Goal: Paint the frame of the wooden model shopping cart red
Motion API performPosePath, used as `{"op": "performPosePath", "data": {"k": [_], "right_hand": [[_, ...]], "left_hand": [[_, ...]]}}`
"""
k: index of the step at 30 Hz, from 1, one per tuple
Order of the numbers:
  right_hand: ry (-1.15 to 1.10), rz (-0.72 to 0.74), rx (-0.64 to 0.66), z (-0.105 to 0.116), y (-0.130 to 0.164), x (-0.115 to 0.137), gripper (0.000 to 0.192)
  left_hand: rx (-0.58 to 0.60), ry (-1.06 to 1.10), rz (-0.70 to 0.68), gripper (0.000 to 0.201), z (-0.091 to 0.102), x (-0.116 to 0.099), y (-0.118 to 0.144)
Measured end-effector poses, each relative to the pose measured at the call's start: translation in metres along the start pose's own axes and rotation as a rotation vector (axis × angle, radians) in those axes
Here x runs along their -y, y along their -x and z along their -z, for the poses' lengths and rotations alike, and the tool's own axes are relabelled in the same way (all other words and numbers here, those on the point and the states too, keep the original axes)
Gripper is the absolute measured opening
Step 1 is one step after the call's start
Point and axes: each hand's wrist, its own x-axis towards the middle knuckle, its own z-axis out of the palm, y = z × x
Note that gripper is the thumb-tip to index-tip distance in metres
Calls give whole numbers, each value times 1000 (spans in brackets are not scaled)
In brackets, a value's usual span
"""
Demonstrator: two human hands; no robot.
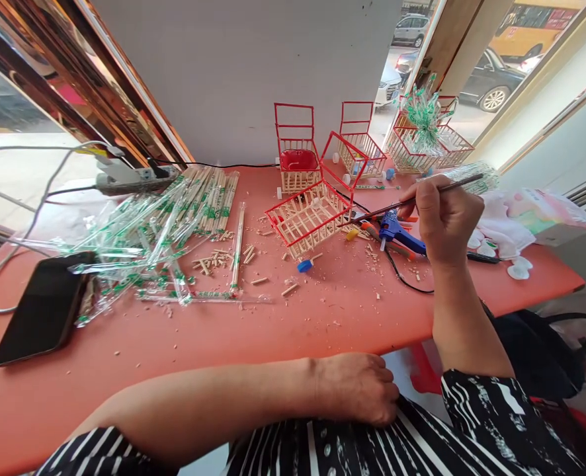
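Note:
My right hand (444, 215) pinches a thin dark paintbrush (402, 203), its tip reaching down to the right side of a small stick-built cart (307, 218). That cart has a red-painted rim and a red handle frame, and rests tilted on the table. A blue bottle cap (304, 266) sits at its near edge as a wheel. My left hand (360, 389) is curled into a fist at the table's front edge, against the striped shirt, with nothing showing in it. Below the brush lies a blue glue gun (397, 233), beside orange-handled pliers (407, 246).
Similar carts (297, 155) stand behind; the one at right carries a bundle of clear wrappers (424, 122). Wrapped sticks (213, 198) and wrappers are heaped at left, near a phone (42, 307) and a power strip (137, 180). Stick offcuts (213, 260) litter the red table (283, 337).

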Motion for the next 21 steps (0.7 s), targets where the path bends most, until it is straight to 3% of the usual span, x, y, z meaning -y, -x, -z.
{"op": "performPosePath", "data": {"k": [13, 21], "right_hand": [[158, 172, 4, 3, 2, -2, 42], [142, 291, -181, 1, 1, 0, 45]], "left_hand": [[19, -9, 1, 20, 2, 0, 0], [15, -15, -5, 19, 3, 0, 0]]}}
